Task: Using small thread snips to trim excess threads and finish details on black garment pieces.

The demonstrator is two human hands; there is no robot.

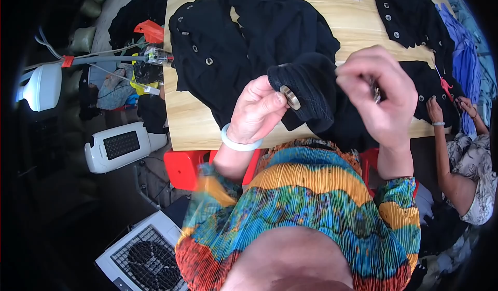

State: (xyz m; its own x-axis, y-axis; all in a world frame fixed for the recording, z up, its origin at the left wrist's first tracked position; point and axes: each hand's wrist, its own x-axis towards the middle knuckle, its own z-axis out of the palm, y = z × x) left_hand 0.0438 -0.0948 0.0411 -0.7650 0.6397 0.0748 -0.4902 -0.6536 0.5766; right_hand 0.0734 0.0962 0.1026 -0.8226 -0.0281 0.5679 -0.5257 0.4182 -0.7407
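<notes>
A table with a pale wood-grain top (pixel 181 122) carries a large black cloth garment with round, shiny buttons (pixel 285 29), spread across its left and middle. A second black buttoned garment (pixel 412 10) lies in the far right corner, black buttoned cloth (pixel 419 76) nearer on that side. Dark fabric (pixel 341 131) at the near edge, partly hidden, seems to rest there too.

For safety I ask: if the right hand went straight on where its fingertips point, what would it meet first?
The right hand would probably meet the bunched black cloth in the left hand first; one view leaves the depth unclear.
</notes>
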